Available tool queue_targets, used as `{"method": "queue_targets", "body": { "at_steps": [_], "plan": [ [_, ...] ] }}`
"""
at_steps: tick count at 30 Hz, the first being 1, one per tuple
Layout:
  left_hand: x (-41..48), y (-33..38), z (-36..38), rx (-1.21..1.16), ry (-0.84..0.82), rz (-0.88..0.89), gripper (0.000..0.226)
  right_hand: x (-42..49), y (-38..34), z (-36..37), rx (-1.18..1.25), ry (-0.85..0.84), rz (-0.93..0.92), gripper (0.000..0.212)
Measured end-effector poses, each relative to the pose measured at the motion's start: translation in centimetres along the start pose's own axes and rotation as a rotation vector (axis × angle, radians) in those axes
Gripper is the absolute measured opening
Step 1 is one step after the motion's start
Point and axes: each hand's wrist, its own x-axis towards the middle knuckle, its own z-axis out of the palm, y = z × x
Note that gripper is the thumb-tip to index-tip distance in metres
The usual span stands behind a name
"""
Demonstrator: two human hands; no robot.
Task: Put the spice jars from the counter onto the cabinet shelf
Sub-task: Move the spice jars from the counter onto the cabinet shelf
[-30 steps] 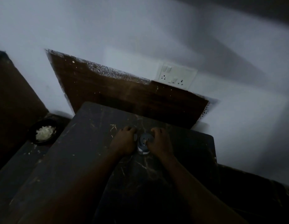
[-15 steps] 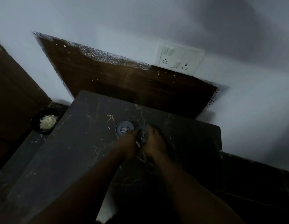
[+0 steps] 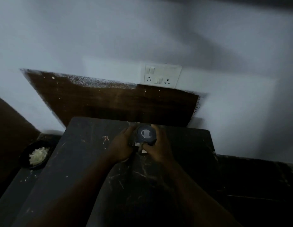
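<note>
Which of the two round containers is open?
The black bowl at far left, showing white food; the jar at centre has a lid.

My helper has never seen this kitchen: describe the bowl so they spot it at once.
Start at the dark marble slab below the white switch plate. On the lower ledge left of it sits the bowl: round, black, holding a pale crumbly heap. The other round item, the jar, is lidded and gripped by left hand and right hand.

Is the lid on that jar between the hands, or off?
On: the small jar shows its round grey-blue lid in place, held between the left hand and right hand.
</note>
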Motion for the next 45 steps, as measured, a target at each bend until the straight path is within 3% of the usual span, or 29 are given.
{"method": "queue_targets", "body": {
  "at_steps": [5,9,13,18,25,30,35,38,41,45],
  "plan": [
    [-0.8,1.5,-4.3,-0.221,0.068,0.209,0.088,-1.3,-6.8,-2.7,0.175,0.109,-0.148,0.08],
    [-2.6,2.1,-9.0,-0.294,0.222,0.338,0.079,-2.9,-12.7,-3.3,0.262,0.215,-0.217,0.067],
    [-3.8,4.1,-15.5,-0.411,0.375,0.434,0.067,-3.4,-19.4,-3.7,0.305,0.279,-0.392,0.072],
    [-4.5,8.5,-23.8,-0.519,0.645,0.554,0.06,-3.7,-28.9,-5.9,0.17,0.348,-0.681,0.087],
    [-3.7,17.5,-35.6,-0.318,1.036,0.801,0.068,-1.0,-42.2,-11.1,0.136,0.551,-0.922,0.098],
    [0.6,21.0,-41.5,-0.164,1.179,0.656,0.067,4.2,-48.7,-15.0,0.044,0.464,-0.882,0.091],
    [4.9,19.4,-43.2,-0.009,1.107,0.424,0.071,8.8,-48.4,-16.0,-0.177,0.277,-0.803,0.081],
    [6.5,18.2,-43.1,-0.011,1.067,0.374,0.075,10.4,-46.6,-15.2,-0.262,0.321,-0.751,0.074],
    [7.8,18.7,-43.4,-0.01,1.016,0.368,0.081,11.3,-46.5,-15.4,-0.236,0.38,-0.758,0.056],
    [9.0,19.5,-43.3,0.016,0.972,0.345,0.081,11.6,-47.0,-15.9,-0.137,0.307,-0.686,0.042]
  ]
}}
